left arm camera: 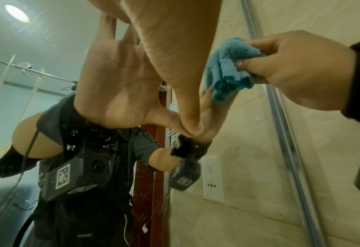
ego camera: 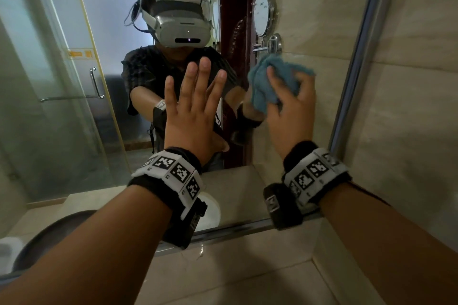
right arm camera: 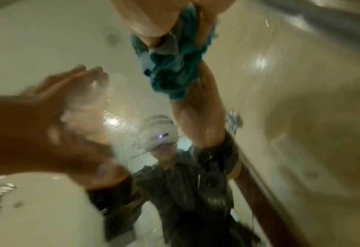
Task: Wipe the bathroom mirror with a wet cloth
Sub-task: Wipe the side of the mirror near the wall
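Observation:
A large wall mirror fills the head view, framed in metal on its right side. My right hand grips a bunched blue cloth and holds it against the glass near the mirror's right edge. The same cloth shows in the left wrist view, pinched between thumb and fingers, and blurred in the right wrist view. My left hand lies flat on the glass with fingers straight and spread, left of the cloth. Its palm meets its own reflection.
The mirror's metal frame borders a tiled wall on the right. A stone counter runs below the mirror. Reflected in the glass are a shower door with handle, a round shaving mirror and the person wearing a headset.

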`<act>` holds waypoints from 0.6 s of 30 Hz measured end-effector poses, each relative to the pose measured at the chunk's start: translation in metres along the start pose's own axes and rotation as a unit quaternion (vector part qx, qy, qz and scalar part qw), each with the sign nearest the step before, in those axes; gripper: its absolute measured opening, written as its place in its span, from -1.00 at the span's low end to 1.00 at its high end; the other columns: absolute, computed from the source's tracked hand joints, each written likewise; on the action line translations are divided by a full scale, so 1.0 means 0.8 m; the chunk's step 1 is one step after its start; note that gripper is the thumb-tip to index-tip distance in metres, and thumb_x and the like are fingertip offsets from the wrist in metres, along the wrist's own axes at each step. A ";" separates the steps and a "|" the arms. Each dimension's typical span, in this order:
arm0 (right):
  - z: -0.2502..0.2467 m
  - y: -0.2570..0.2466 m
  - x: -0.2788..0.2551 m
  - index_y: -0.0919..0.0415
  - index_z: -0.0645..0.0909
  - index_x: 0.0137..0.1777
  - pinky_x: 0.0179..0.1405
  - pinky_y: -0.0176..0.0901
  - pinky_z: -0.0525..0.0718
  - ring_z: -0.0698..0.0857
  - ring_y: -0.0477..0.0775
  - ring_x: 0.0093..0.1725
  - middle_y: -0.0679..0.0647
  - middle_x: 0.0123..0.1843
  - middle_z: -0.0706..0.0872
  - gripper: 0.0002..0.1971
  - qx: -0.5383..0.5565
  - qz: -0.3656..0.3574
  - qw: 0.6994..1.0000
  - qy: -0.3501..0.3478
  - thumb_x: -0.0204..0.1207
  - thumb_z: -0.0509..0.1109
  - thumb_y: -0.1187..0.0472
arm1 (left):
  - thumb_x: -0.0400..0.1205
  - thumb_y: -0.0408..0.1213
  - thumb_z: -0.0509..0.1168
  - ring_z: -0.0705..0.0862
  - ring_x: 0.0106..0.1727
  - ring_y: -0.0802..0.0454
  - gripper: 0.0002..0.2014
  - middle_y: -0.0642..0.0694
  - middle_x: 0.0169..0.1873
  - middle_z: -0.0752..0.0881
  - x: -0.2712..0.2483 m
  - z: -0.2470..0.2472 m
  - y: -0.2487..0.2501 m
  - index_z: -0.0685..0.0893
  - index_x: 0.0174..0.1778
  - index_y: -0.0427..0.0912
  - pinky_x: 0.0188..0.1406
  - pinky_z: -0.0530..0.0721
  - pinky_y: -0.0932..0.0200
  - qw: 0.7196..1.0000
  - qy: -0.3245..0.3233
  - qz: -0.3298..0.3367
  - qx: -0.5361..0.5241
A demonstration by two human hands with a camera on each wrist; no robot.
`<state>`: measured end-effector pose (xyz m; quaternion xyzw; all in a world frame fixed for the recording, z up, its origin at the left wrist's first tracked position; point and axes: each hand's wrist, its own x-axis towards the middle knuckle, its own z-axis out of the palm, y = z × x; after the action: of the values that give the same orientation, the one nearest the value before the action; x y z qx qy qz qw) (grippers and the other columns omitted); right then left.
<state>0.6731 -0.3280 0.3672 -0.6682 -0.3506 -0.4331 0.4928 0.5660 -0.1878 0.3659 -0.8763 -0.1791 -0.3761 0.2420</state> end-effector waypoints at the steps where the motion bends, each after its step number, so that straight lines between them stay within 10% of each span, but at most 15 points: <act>1: 0.007 -0.004 -0.016 0.07 0.52 0.42 0.20 -0.09 0.56 0.49 0.15 0.19 0.20 0.23 0.46 -0.53 -0.041 -0.023 0.998 -0.031 0.50 0.38 0.29 | 0.17 0.44 0.39 -0.25 0.62 -0.16 0.34 -0.19 0.60 -0.29 0.000 0.002 0.000 -0.29 0.64 -0.08 0.49 -0.36 -0.25 1.000 0.005 0.001 0.004; 4: 0.014 0.006 -0.060 0.05 0.58 0.37 0.16 0.03 0.55 0.39 0.19 0.19 0.16 0.26 0.43 -0.51 -0.103 -0.177 0.964 -0.171 0.41 0.36 0.32 | 0.34 0.43 0.21 -0.15 0.63 -0.19 0.14 -0.26 0.64 -0.13 -0.001 0.003 -0.001 -0.16 0.67 -0.11 0.50 -0.33 -0.26 0.999 0.042 0.006 -0.007; 6: 0.001 0.016 -0.046 0.10 0.61 0.34 0.25 -0.26 0.45 0.37 0.04 0.16 0.17 0.25 0.45 -0.56 -0.104 -0.205 0.959 -0.165 0.44 0.31 0.34 | 0.33 0.43 0.25 -0.21 0.64 -0.20 0.19 -0.26 0.63 -0.21 -0.001 -0.003 0.002 -0.26 0.65 -0.10 0.49 -0.39 -0.26 1.000 0.011 0.001 -0.009; 10: -0.026 0.040 0.029 0.19 0.49 0.43 0.10 -0.74 0.29 0.42 -0.31 0.08 0.16 0.27 0.47 -0.58 -0.124 0.032 0.991 0.047 0.56 0.30 0.36 | 0.20 0.43 0.39 -0.35 0.62 -0.19 0.38 -0.20 0.57 -0.42 0.000 -0.007 0.009 -0.45 0.59 -0.08 0.46 -0.46 -0.27 0.999 -0.032 -0.020 0.003; 13: -0.018 0.031 0.012 -0.02 0.43 0.49 0.39 -0.40 0.27 0.40 0.11 0.36 0.24 0.41 0.36 -0.50 -0.106 0.071 0.992 0.019 0.58 0.27 0.35 | 0.19 0.44 0.39 -0.38 0.60 -0.20 0.39 -0.21 0.54 -0.46 0.001 -0.009 0.012 -0.51 0.56 -0.07 0.46 -0.41 -0.29 0.999 -0.046 -0.022 0.003; 16: -0.002 0.024 -0.060 -0.06 0.51 0.43 0.35 -0.01 0.43 0.36 0.25 0.32 0.18 0.40 0.37 -0.41 -0.123 -0.106 0.969 -0.189 0.44 0.38 0.42 | 0.17 0.41 0.43 -0.39 0.57 -0.17 0.40 -0.20 0.55 -0.43 0.003 -0.011 0.013 -0.47 0.57 -0.08 0.47 -0.38 -0.29 0.999 -0.041 -0.023 -0.001; 18: -0.006 0.044 -0.069 -0.10 0.56 0.35 0.25 0.06 0.54 0.42 0.22 0.23 0.11 0.33 0.39 -0.46 -0.132 -0.203 0.948 -0.208 0.41 0.47 0.35 | 0.15 0.37 0.47 -0.36 0.58 -0.16 0.41 -0.19 0.58 -0.37 0.003 -0.014 0.013 -0.40 0.60 -0.09 0.48 -0.36 -0.30 0.999 -0.042 -0.024 -0.010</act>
<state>0.6827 -0.3440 0.3044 -0.7172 -0.5131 -0.4179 0.2185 0.5663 -0.2020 0.3710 -0.8890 -0.2062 -0.3466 0.2168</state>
